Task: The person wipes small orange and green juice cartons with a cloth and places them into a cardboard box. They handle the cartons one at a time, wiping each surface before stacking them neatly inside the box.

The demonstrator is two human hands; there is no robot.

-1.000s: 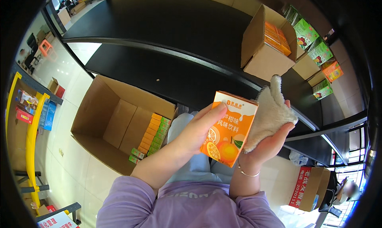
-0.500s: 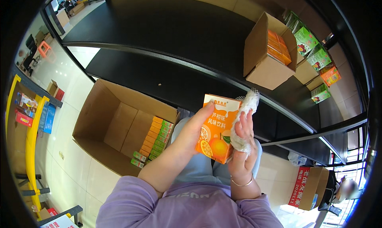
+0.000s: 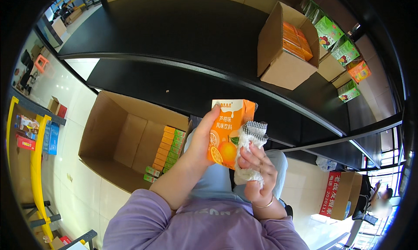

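Observation:
My left hand [image 3: 203, 139] grips an orange and white juice carton [image 3: 227, 132] with orange fruit pictures, held upright over my lap with my thumb along its left edge. My right hand [image 3: 260, 166] is closed on a fluffy white cloth with a black and white checked side [image 3: 253, 131], held against the carton's lower right part. Below and left, a large open cardboard box [image 3: 99, 132] on the floor holds several small orange and green cartons [image 3: 169, 147] in rows along its right side.
Black shelves [image 3: 183, 36] span ahead, bearing an open box [image 3: 281, 67] of orange cartons and several green cartons [image 3: 327, 30] at the right. A yellow-railed rack [image 3: 36, 171] stands left. Another cardboard box [image 3: 342, 195] and a seated person [image 3: 379, 202] are at the lower right.
Both hands, with the carton and cloth, have moved left. The cloth has dropped from beside the carton's upper right to lower on it, now bunched up in my right hand with its checked side showing.

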